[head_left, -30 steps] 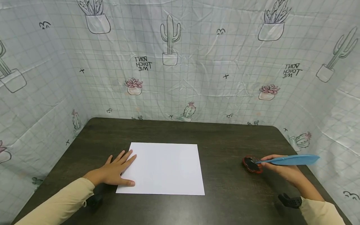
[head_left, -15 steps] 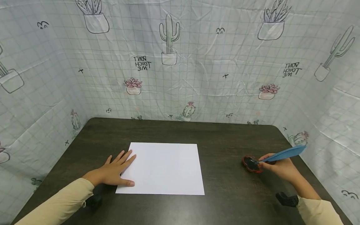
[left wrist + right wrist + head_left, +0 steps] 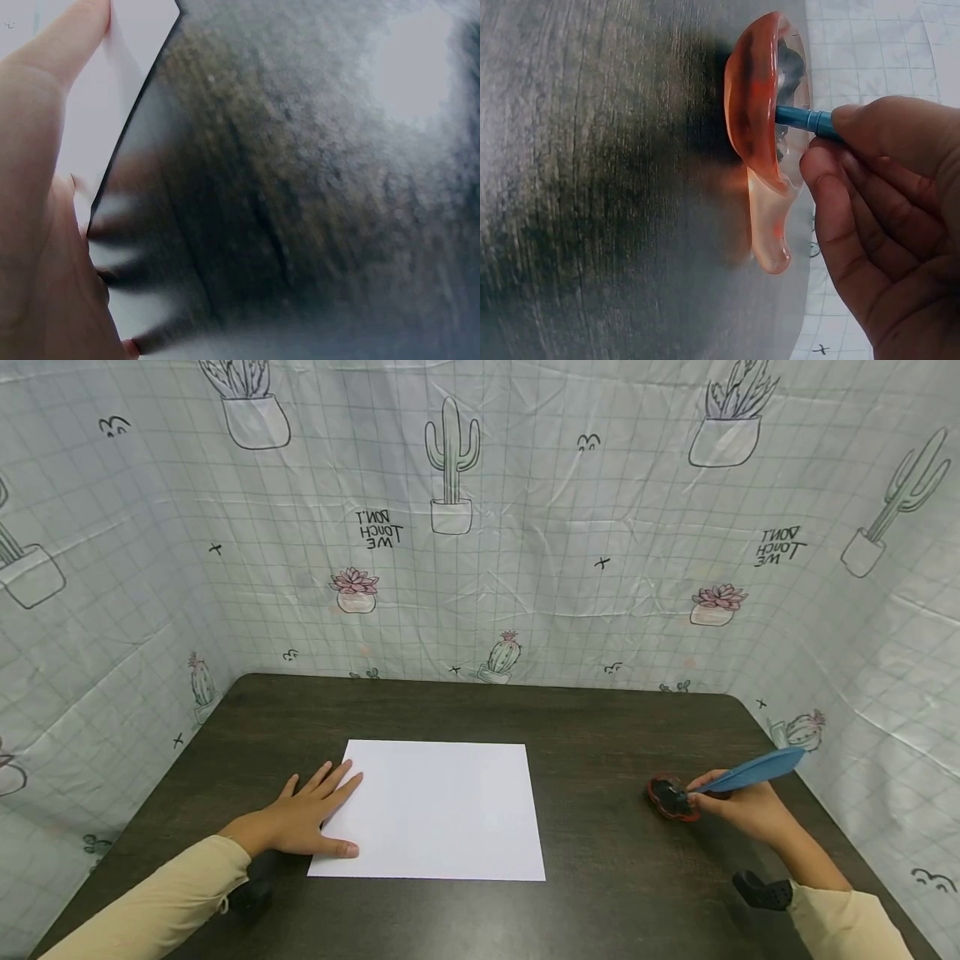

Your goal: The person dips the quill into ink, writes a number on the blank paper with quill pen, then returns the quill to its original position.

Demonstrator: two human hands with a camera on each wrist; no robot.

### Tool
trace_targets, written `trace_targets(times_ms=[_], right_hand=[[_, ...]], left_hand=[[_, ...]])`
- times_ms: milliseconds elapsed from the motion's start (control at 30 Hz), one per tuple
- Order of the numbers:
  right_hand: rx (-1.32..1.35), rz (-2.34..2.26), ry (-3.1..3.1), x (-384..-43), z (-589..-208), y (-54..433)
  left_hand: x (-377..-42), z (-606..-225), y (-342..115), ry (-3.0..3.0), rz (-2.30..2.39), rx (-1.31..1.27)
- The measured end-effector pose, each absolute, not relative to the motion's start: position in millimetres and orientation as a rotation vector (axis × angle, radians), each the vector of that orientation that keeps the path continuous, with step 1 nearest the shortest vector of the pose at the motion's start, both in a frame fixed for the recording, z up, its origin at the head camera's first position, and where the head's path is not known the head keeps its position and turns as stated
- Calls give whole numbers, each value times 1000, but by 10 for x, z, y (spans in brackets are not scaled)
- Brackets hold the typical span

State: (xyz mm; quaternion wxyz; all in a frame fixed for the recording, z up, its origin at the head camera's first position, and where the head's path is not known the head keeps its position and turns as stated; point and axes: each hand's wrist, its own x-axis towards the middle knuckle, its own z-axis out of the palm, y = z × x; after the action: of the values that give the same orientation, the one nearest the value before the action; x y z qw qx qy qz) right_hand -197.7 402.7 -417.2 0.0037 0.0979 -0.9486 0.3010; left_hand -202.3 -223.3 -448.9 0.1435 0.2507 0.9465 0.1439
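- The left sleeve (image 3: 153, 897) and right sleeve (image 3: 847, 922) are long and pale yellow.
- A chunky black band (image 3: 772, 895) is at the right sleeve's end.
- A dark lump (image 3: 253, 895), hard to see, is under the left sleeve's end.
- The left hand (image 3: 303, 821) and right hand (image 3: 753, 814) are bare.

Setting: cloth-screened tabletop (image 3: 592, 718); home or workplace, unclear.
Cactus-print cloth (image 3: 540, 568): hangs, gridded, beyond the fingers (image 3: 351, 786) and to either side.
Tabletop: spreads dark, wood-grained, beneath the fingers.
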Motion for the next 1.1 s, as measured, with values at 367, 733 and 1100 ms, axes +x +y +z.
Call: trace_targets(times_ms=[367,733,1100], right_hand=[[454,992,-2911,-1999,-4145,4002],[402,940,-2961,-2005,-4116,3984],[363,915,-2988,-1973,-4123,3968]], left_hand=[[-2007,-4461,-2220,2725,429,713],[-2011,-4468,-2223,2718,454,720],[-1991,-4464,-2207,2712,449,729]])
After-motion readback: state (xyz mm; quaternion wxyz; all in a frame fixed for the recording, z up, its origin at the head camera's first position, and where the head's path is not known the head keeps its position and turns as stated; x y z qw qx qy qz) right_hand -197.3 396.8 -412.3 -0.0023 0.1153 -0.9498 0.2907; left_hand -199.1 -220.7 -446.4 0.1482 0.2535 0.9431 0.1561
